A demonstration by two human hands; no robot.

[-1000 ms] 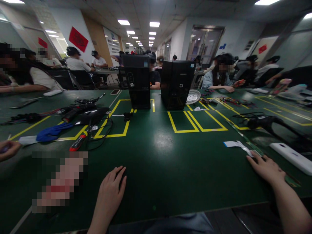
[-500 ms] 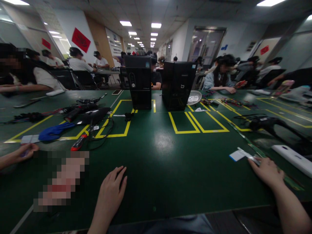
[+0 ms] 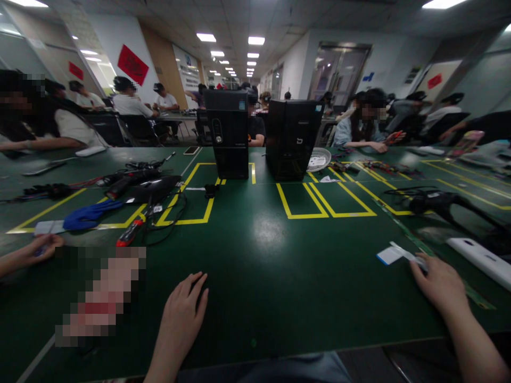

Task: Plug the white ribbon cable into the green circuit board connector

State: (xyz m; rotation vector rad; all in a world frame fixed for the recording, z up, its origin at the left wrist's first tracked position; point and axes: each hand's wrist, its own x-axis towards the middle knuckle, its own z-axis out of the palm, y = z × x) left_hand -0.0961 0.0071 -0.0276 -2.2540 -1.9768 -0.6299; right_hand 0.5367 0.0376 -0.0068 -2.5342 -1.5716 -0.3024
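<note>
One relaxed left hand (image 3: pixel 181 306) lies uncurled; the right hand (image 3: pixel 442 281) touches a white strip (image 3: pixel 390 255), its grip unclear.

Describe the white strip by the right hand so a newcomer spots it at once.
On the green table, find the right hand at the near right. The white strip reaches leftward from it along the tabletop. Its blue edge sets it apart from the plain white case to the hand's right.

Beyond my worktop's (image 3: pixel 279 298) far edge I see lights (image 3: pixel 256 40) in a grey ceiling (image 3: pixel 327 16), black chairs (image 3: pixel 138 127) and a white wall (image 3: pixel 107 37) with a red poster (image 3: pixel 133 65) towards the far left corner, and a framed door (image 3: pixel 335 80) towards the far right.
</note>
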